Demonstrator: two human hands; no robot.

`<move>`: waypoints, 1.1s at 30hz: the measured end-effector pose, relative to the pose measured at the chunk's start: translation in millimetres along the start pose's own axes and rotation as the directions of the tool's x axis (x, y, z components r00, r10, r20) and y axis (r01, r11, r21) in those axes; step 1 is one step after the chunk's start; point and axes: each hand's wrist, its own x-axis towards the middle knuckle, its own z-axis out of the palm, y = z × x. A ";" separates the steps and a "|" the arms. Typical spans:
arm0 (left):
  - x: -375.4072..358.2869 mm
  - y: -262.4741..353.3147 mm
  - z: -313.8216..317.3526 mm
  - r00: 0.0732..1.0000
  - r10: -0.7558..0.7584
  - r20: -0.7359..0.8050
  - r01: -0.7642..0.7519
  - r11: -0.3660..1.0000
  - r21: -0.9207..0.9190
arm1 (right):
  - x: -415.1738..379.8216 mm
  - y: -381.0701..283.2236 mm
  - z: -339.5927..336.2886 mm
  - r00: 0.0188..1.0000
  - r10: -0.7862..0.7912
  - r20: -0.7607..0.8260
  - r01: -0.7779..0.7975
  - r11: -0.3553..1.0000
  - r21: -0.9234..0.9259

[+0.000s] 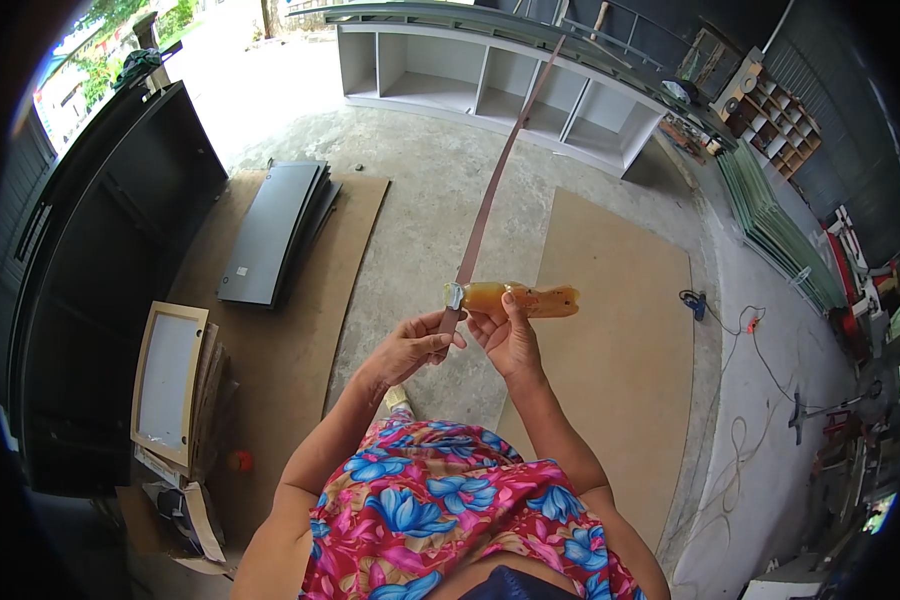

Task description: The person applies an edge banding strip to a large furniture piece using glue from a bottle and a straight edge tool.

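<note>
- Left hand point(417, 343): fingertips pinched on the long flat brown strap point(485, 208), which runs toward 1 o'clock.
- Right hand point(510, 342): thumb atop the translucent amber bottle-shaped piece point(547, 301), gripping it, end toward 3 o'clock.

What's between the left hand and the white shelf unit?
In the head view, a long brown strip stretches from the left hand toward the white shelf unit, with concrete floor beneath.

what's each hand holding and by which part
Left hand holds the brown strip near its closer end; right hand holds the amber handle by its half nearer the strip.
</note>
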 end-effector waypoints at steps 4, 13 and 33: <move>-5.1 -3.4 5.3 0.999 -0.026 -0.036 0.031 0.991 0.129 | 0.1 1.8 -2.9 0.997 0.006 0.073 -0.010 0.999 0.050; -7.5 -12.1 16.1 0.999 0.037 -0.015 -0.031 0.956 0.292 | -14.2 5.2 -2.3 0.999 -0.030 0.029 0.028 0.998 0.055; 122.4 -32.9 -16.9 0.922 -0.257 0.291 0.315 0.933 -0.176 | -31.1 5.2 -26.4 0.997 -0.072 0.004 0.071 0.992 0.102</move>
